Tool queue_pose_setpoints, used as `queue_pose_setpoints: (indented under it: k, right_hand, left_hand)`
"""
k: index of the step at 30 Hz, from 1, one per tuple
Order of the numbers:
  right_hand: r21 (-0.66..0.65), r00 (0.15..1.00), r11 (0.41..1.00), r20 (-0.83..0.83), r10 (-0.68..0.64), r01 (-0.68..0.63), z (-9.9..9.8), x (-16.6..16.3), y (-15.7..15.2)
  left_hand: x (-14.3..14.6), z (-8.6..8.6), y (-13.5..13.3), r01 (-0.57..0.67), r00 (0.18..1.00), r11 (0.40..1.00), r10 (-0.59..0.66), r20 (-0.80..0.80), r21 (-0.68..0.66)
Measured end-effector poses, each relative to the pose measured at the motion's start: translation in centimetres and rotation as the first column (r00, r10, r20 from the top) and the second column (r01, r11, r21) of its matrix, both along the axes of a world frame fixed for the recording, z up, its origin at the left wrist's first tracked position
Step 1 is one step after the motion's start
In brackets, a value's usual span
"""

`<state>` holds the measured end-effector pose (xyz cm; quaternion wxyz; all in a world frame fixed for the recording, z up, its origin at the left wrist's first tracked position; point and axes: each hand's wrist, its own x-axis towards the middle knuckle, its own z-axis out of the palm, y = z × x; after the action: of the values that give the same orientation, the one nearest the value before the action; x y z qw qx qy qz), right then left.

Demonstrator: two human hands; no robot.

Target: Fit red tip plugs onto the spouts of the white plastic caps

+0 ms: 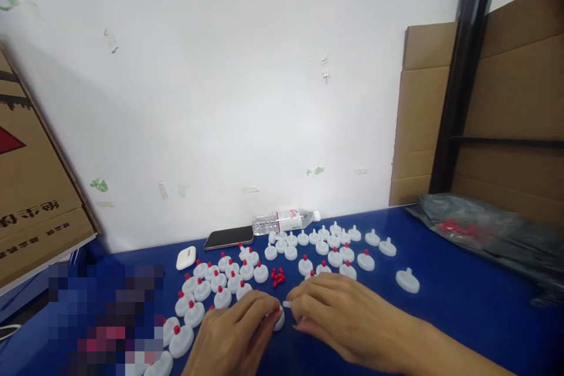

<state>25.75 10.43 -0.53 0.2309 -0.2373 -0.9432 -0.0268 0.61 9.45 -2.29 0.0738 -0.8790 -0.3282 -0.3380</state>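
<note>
In the head view, my left hand (235, 329) is closed around a white spouted cap (279, 321), pinching near its red tip. Just to the right, my right hand (335, 311) has its fingers closed, and a white spout (286, 304) pokes out from them toward the left; the rest of that piece is hidden by the fingers. A small pile of red tips (277, 277) lies beyond my hands. Several white caps with red tips (222, 297) stand left of the pile, others to its right. Behind are several white caps with bare spouts (291, 252).
A clear plastic bottle (288, 221) lies by the wall, with a phone (229, 238) and a white earbud case (185, 258) to its left. A grey plastic bag (480, 235) rests at the right of the blue table (449, 317). Cardboard (39, 188) flanks the left side.
</note>
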Motion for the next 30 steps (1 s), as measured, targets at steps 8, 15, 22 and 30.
queue_pose_setpoints:
  k: [8,15,22,30]
  right_hand:
    - [0.113,0.999,0.992,0.003,0.052,-0.052,-0.6,-0.1,-0.1]
    - [0.281,0.976,0.960,-0.213,0.051,0.012,-0.6,-0.4,-0.5]
    - [0.416,0.970,0.909,-0.230,0.080,0.024,-0.9,-1.1,-0.7]
    - [0.502,0.978,0.864,-0.165,0.128,-0.028,-0.6,-1.1,-1.2]
  left_hand:
    - [0.3,-1.0,0.2,0.076,0.996,0.997,-0.075,0.047,-0.022]
    - [0.5,-1.0,0.0,0.044,0.988,0.985,-0.019,0.151,-0.165]
    - [0.2,-1.5,0.3,-0.019,1.000,0.980,0.023,0.017,-0.200]
    - [1.0,-2.1,0.7,0.230,0.970,0.938,-0.199,0.142,-0.259]
